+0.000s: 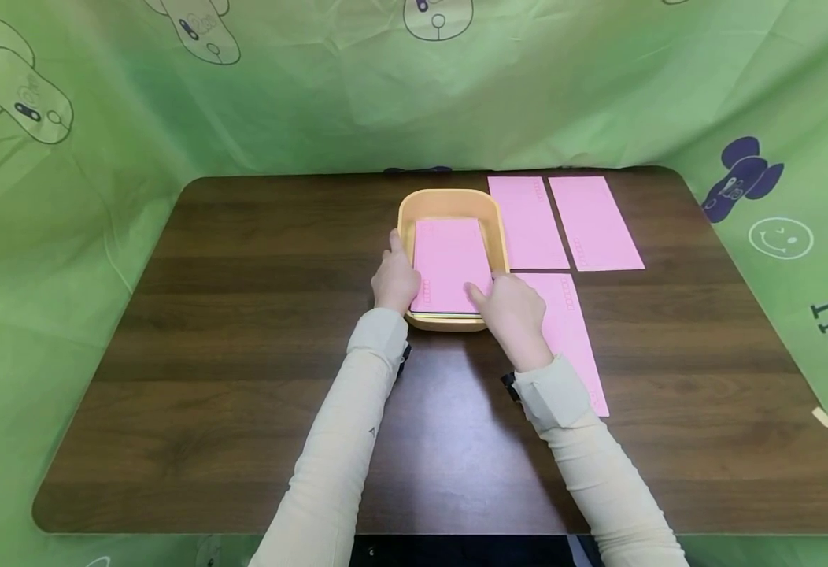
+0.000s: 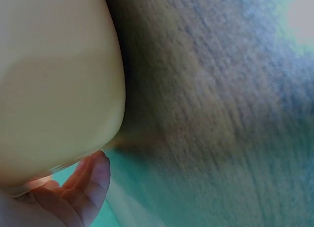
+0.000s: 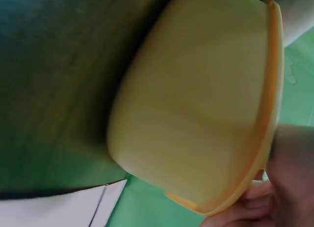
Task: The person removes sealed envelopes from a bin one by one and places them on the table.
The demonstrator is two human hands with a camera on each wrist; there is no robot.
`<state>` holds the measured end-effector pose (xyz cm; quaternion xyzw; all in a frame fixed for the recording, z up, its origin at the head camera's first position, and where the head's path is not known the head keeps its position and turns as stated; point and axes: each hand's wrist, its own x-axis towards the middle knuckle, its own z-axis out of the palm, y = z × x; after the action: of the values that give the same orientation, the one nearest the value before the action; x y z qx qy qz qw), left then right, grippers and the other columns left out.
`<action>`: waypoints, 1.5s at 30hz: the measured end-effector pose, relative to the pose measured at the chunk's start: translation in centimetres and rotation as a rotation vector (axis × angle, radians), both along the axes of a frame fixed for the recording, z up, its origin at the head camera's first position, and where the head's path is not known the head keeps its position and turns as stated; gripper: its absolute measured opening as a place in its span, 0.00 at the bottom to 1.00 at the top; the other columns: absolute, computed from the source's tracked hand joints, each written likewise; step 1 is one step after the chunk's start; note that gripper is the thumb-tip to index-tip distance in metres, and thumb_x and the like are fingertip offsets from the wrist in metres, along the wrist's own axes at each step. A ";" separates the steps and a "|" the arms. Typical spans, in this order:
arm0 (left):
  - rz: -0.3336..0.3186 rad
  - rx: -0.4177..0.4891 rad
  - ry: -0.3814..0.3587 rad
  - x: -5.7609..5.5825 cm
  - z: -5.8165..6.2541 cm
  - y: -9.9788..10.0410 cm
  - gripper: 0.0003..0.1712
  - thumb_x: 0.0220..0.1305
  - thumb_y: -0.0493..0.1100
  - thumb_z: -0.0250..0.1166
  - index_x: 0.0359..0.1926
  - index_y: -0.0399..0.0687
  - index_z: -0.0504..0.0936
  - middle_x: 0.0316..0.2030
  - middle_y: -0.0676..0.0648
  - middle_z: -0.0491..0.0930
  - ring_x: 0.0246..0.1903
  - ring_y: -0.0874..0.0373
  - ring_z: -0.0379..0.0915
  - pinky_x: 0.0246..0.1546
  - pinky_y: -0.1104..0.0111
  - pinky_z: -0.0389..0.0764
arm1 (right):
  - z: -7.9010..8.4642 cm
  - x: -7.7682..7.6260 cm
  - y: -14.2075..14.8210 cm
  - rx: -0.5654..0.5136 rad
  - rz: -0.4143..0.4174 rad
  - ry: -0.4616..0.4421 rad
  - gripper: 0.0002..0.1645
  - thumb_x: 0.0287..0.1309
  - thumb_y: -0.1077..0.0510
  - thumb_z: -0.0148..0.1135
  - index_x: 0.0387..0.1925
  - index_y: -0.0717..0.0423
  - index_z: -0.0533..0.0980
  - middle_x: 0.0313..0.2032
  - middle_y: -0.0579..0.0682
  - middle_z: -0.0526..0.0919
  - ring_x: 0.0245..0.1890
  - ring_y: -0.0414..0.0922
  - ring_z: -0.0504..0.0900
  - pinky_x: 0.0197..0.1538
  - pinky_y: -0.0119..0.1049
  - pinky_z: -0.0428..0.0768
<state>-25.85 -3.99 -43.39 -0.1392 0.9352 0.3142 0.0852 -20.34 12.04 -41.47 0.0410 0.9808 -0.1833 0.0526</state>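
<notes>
A yellow plastic bin stands on the dark wooden table, with a stack of sheets inside, a pink sheet on top. My left hand holds the bin's left side, and its fingers curl against the outer wall in the left wrist view. On the right side, my right hand grips the rim, thumb over the inside. Its fingers bend beneath the orange-yellow rim in the right wrist view. The bin's wall fills much of that view.
Right of the bin lie three pink sheets: one at the back, another at the back right, and a nearer one partly under my right forearm. Green printed cloth hangs behind the wooden table.
</notes>
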 end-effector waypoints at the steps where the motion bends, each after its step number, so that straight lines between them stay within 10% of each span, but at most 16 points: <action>1: -0.002 -0.003 -0.001 0.0 0.0 0.0 0.40 0.68 0.38 0.51 0.75 0.53 0.41 0.65 0.34 0.65 0.57 0.42 0.73 0.58 0.50 0.71 | -0.1 0.1 0.0 -0.014 -0.011 0.015 0.30 0.61 0.36 0.52 0.40 0.60 0.76 0.35 0.61 0.83 0.37 0.60 0.83 0.30 0.49 0.76; 12: -0.011 -0.019 0.016 -0.1 0.1 0.1 0.40 0.67 0.38 0.50 0.74 0.52 0.42 0.64 0.34 0.66 0.55 0.42 0.74 0.57 0.50 0.72 | -0.6 0.6 0.2 -0.112 -0.066 0.148 0.31 0.60 0.42 0.56 0.57 0.59 0.73 0.45 0.62 0.83 0.41 0.61 0.83 0.38 0.53 0.77; 45: -0.019 -0.033 0.051 0.4 0.1 0.0 0.42 0.64 0.38 0.54 0.74 0.50 0.43 0.58 0.36 0.71 0.51 0.42 0.77 0.53 0.49 0.74 | 0.9 3.6 2.9 -0.398 -0.217 0.338 0.16 0.67 0.56 0.50 0.48 0.61 0.77 0.31 0.59 0.82 0.27 0.54 0.78 0.29 0.37 0.66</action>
<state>-25.46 -3.96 -43.30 -0.1238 0.9434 0.3015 0.0621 -16.77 14.98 -40.58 0.1037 0.9102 -0.3810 -0.1247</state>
